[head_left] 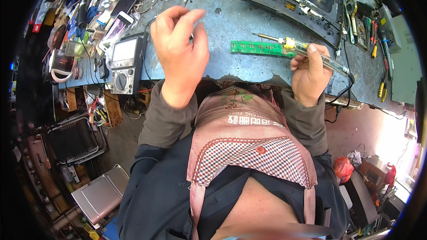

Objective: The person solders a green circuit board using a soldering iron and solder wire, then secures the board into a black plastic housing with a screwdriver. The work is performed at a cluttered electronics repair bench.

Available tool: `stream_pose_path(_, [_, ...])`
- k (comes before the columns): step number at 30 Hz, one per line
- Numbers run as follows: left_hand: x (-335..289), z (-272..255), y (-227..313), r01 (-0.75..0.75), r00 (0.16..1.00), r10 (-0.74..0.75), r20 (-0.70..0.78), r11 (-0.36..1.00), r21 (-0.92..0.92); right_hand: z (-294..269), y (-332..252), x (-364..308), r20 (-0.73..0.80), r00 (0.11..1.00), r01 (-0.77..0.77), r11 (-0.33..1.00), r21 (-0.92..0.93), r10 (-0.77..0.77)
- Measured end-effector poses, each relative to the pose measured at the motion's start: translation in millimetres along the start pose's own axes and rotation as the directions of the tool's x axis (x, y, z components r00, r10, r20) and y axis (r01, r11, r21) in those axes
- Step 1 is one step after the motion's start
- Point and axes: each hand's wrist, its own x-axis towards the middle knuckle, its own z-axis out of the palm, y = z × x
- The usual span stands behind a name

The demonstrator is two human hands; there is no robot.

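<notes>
In my right hand (pixel 311 73) is a soldering iron (pixel 329 62) with a clear handle and a yellow collar. Its thin metal tip points left, above a narrow green circuit board (pixel 262 48) lying on the blue bench. Part of that board is hidden behind the iron and my fingers. Raised over the bench to the left, my left hand (pixel 180 49) has its fingers curled inward. Something small and dark shows between those fingers, too little of it to name. Just left of this hand lies an analog multimeter (pixel 126 64) with a round dial.
A black plastic panel (pixel 293 0) lies at the back right. Pliers and screwdrivers (pixel 383 46) crowd the right edge. On the left are a white phone (pixel 116 30), a glass mug (pixel 63 66) and heaped tools. The bench's near edge (pixel 235 78) is chipped.
</notes>
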Motion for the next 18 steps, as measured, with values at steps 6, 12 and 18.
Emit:
stream_pose_path(6, [43,-80,71,0.129,0.73,0.648,0.217,0.181,-0.975,3,-2,-4,0.01,1.0,0.022,1.0,0.011,-0.022])
stream_pose_path(12, [47,-69,89,0.301,0.684,0.728,-0.039,-0.33,-0.895,-3,-3,-5,0.011,0.999,-0.051,0.999,0.006,0.051])
stream_pose_path(18, [42,-71,101,0.209,0.775,0.599,-0.203,-0.545,-0.812,-2,-1,-3,0.04,0.998,-0.058,0.998,0.008,0.058])
